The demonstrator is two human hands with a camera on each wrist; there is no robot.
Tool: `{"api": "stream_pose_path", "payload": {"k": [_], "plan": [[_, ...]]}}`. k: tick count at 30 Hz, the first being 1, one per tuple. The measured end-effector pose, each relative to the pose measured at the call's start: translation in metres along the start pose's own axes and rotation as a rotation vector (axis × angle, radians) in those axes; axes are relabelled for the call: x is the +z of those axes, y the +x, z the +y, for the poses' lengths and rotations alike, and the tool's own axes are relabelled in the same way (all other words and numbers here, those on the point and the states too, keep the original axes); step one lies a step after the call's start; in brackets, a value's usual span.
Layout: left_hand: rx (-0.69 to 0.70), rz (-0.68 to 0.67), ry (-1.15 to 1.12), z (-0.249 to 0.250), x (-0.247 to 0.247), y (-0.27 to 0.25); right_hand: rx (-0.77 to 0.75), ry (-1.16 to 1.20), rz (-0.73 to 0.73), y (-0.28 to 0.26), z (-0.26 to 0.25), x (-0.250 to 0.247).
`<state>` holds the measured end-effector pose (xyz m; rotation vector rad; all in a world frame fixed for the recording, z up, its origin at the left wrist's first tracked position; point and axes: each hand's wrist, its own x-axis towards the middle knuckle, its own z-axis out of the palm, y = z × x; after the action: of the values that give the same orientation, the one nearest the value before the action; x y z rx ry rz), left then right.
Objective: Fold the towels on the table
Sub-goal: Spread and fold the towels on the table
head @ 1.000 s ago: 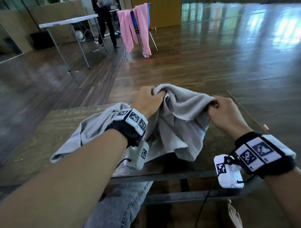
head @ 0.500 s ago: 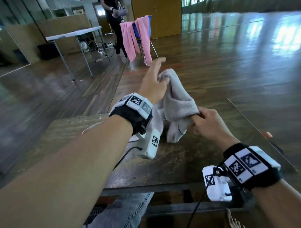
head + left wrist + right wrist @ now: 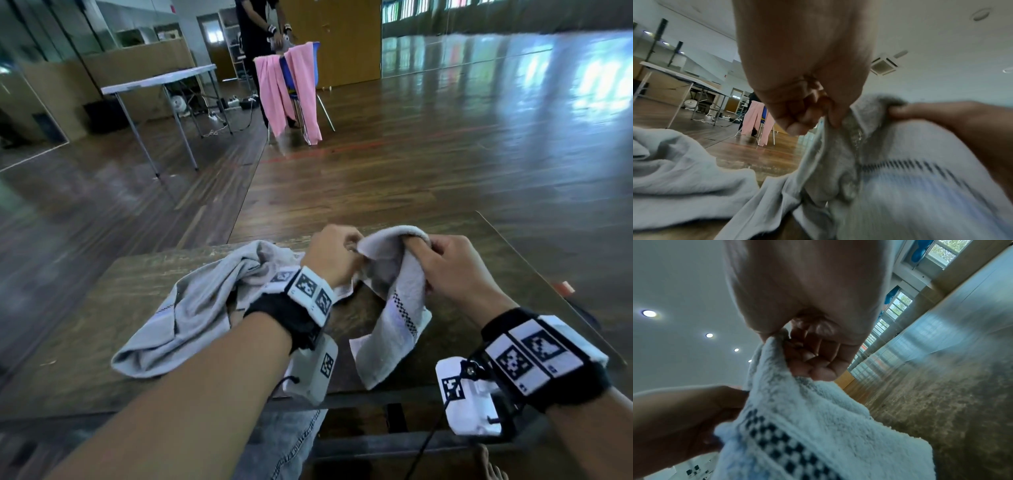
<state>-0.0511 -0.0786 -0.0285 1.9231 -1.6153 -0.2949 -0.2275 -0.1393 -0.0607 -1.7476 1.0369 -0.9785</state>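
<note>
Lowered towel [image 3: 394, 308], both hands pinching, fingertips seemingly hidden.

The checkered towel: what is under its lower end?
The checkered towel lies with its lower end on the wooden table; nothing else shows there. Both hands, left hand and right hand, grip its top.

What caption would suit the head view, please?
Both hands, left hand and right hand, pinch a checker-banded towel above the table.

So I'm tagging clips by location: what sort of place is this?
Probably a large hall or studio: wide polished wood floor, a wall of what look like mirrors, a folding table.
</note>
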Motion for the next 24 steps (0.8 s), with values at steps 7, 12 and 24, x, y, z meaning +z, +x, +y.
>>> {"api": "stream_pose_path", "payload": {"k": [7, 12, 24], "plan": [[-0.015, 0.199, -0.311, 0.026, -0.03, 0.028, 0.027, -0.013, -0.12, -0.006, 0.0, -0.01], [-0.14, -0.028, -0.321, 0.018, 0.002, 0.002, 0.071, 0.145, -0.147, -0.01, -0.008, -0.01], [-0.404, -0.151, -0.459, 0.011, 0.042, -0.037, 0.034, 0.175, -0.209, -0.022, 0.004, -0.016]]}}
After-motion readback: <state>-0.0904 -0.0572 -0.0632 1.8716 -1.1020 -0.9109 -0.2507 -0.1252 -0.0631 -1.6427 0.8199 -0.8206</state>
